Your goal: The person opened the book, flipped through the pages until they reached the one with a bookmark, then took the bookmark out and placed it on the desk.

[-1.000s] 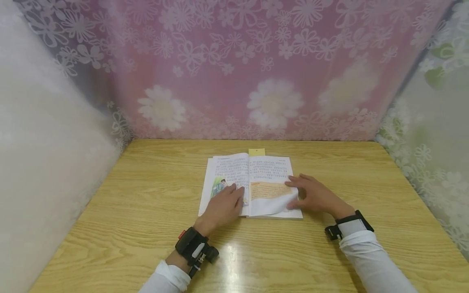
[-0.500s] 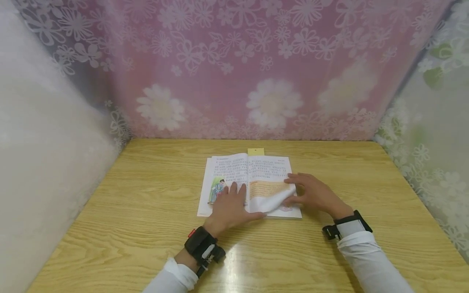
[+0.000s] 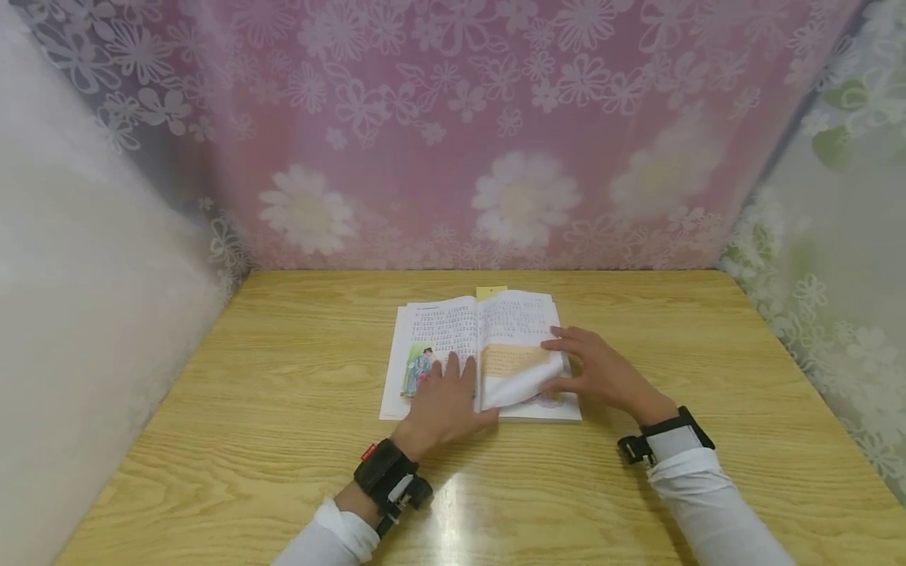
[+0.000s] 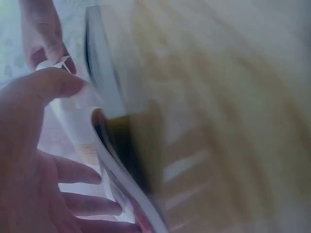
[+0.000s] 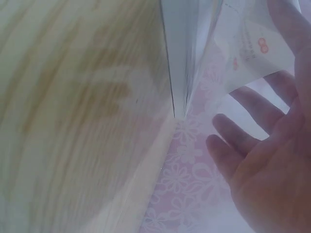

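On the desk [image 3: 283, 354], an open book [image 3: 478, 334] lies beneath the left hand [image 3: 440, 405], fingers spread across it; beside it the right hand [image 3: 605, 371], half open, pinches a lifted page [image 3: 515, 359].

The right-hand page [image 3: 518, 350] has lifted higher (partly covering the yellow tab [image 3: 488, 292]).

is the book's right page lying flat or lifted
Lifted: the right page curls up at its lower outer corner, held by the right hand, and a pink-printed page shows beneath.
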Available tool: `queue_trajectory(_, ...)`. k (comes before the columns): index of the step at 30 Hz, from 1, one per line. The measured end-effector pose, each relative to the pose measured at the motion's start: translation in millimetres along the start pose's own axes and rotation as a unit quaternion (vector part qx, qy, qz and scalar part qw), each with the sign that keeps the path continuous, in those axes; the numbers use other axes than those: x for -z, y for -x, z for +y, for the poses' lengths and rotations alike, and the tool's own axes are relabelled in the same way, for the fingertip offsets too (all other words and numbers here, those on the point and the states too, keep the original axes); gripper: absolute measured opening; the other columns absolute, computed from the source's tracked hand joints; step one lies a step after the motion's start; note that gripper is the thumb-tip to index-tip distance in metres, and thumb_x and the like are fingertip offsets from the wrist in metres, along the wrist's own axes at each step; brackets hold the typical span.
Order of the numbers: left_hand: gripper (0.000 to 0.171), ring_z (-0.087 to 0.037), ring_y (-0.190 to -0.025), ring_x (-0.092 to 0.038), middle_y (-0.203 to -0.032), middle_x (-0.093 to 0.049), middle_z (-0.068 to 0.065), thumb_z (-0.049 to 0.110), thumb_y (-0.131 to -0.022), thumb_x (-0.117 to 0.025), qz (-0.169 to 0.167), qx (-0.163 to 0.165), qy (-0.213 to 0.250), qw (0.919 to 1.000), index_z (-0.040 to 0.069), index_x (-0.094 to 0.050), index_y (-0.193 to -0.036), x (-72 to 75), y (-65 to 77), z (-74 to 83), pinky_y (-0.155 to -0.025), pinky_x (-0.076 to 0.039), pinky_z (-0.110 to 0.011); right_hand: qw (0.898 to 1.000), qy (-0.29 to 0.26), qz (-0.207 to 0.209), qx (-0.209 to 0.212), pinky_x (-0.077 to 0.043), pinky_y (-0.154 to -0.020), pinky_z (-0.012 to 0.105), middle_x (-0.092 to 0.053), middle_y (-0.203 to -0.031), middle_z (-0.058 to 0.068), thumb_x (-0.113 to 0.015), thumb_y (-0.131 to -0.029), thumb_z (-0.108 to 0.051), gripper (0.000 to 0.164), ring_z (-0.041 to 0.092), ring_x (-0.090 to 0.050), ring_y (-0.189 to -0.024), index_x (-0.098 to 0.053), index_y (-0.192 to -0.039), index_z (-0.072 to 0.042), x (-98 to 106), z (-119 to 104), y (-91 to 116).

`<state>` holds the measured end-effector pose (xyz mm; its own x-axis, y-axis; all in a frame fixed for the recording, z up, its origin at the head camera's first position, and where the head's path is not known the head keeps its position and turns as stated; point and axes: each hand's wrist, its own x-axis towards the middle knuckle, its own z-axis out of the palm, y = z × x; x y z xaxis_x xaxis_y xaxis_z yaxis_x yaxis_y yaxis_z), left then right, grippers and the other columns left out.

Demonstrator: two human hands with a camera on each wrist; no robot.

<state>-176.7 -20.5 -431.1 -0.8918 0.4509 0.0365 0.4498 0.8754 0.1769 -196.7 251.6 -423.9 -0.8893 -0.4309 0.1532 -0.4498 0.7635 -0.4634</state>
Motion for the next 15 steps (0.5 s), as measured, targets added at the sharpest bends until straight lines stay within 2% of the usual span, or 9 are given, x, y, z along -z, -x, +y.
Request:
queue_trajectory(7,0.083,-0.041,-0.118,-0.040,-0.138,-0.036,-0.025,0.057,-0.079,-0.046,-0.028,-0.021,-0.009,0.9994,-0.002,-0.031,-0.136,6.7,0.6,-2.3,-0.090,-0.042,-0.048,1.000,-0.006,0.000,0.018,-0.022,-0.101,0.060,-0.035,-0.142,0.020,-0.068,-0.067,-0.056,0.075,0.040,-0.024,-0.130,-0.051,-0.128,-0.015,3.0,-0.1,1.3)
queue_trajectory(12,0.083,-0.040,-0.122,-0.038,-0.141,-0.034,-0.025,0.054,-0.080,-0.048,-0.030,-0.022,0.006,0.9993,-0.002,-0.028,-0.138,7.1,2.6,-5.1,-0.095,-0.039,-0.048,1.000,-0.003,0.000,0.005,-0.015,-0.101,0.064,-0.025,-0.146,0.023,-0.067,-0.067,-0.059,0.085,0.043,-0.014,-0.132,-0.041,-0.136,-0.016,5.0,0.7,2.4)
queue_trajectory(15,0.084,-0.040,-0.123,-0.037,-0.141,-0.034,-0.025,0.052,-0.080,-0.047,-0.025,-0.019,0.015,0.9994,-0.002,-0.023,-0.140,7.1,4.7,-6.7,-0.096,-0.038,-0.048,1.000,-0.004,0.007,0.002,-0.012,-0.101,0.064,-0.024,-0.146,0.025,-0.068,-0.066,-0.057,0.089,0.044,-0.012,-0.132,-0.037,-0.138,-0.014,5.0,2.5,3.6)
